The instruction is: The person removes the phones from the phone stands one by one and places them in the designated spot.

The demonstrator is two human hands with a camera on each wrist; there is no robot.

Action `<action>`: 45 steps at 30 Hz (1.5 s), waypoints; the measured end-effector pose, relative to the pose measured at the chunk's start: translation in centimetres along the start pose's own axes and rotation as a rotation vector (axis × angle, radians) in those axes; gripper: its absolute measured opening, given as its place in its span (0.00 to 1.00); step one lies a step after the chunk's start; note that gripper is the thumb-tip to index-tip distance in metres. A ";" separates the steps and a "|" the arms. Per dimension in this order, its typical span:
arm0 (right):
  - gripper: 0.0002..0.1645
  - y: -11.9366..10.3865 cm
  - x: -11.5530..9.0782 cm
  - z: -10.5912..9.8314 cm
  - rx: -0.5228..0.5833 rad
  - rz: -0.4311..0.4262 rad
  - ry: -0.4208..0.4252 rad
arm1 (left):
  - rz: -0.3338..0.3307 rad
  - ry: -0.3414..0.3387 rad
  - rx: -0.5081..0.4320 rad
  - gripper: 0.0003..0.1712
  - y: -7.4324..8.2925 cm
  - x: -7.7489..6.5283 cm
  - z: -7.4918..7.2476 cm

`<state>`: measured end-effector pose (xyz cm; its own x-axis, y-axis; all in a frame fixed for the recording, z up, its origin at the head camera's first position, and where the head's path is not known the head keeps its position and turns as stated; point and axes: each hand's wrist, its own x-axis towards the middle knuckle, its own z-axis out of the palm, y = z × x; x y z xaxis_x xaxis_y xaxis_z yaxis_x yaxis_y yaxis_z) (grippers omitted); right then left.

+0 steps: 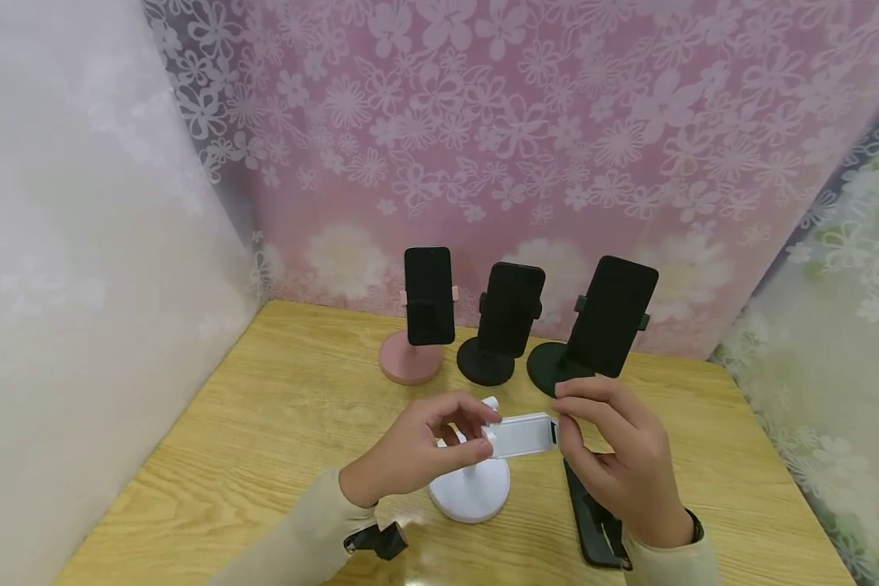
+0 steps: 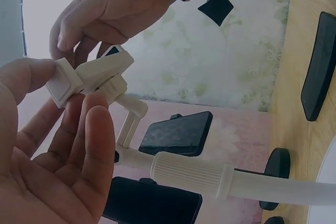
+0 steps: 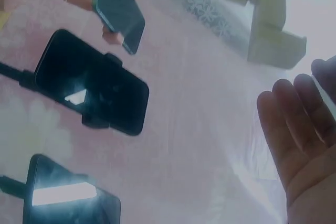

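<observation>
A white phone stand has its round base (image 1: 470,498) on the wooden table and a rectangular phone clamp (image 1: 522,436) at the top. My left hand (image 1: 428,443) pinches the clamp's left end between thumb and fingers. Close by the clamp's other end is my right hand (image 1: 626,464), its fingers extended and lightly bent; whether it touches the clamp is unclear. In the left wrist view, the clamp (image 2: 105,72) tilts above the ribbed white pole (image 2: 189,174). The right wrist view shows the right fingers (image 3: 294,119) beside the clamp's end (image 3: 278,48).
A dark phone (image 1: 586,521) lies flat on the table (image 1: 278,456), partly under my right hand. Behind stand a pink stand (image 1: 410,362), a black stand (image 1: 486,366) and a dark green stand (image 1: 549,366), each holding a phone. A pink floral curtain (image 1: 483,122) hangs at the back.
</observation>
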<state>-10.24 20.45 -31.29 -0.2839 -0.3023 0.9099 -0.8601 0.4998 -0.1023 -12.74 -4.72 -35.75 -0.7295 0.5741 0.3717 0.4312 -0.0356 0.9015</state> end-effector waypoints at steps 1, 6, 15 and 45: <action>0.21 -0.1 0.0 0.0 0.025 -0.008 0.010 | -0.002 -0.003 -0.001 0.16 0.0 0.1 0.0; 0.20 -0.3 -0.1 -0.1 0.080 -0.039 0.008 | -0.020 -0.012 -0.017 0.17 0.2 0.2 0.2; 0.19 -0.2 -0.1 -0.2 0.057 -0.040 0.009 | -0.077 -0.022 -0.018 0.18 0.4 -0.1 0.5; 0.19 0.4 -0.7 0.4 -0.019 0.006 -0.099 | -0.061 0.169 -0.137 0.16 1.2 -0.6 -1.0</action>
<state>-10.55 20.48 -32.10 -0.3308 -0.3778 0.8648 -0.8504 0.5166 -0.0996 -12.30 -5.92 -34.66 -0.8356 0.4334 0.3374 0.3163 -0.1226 0.9407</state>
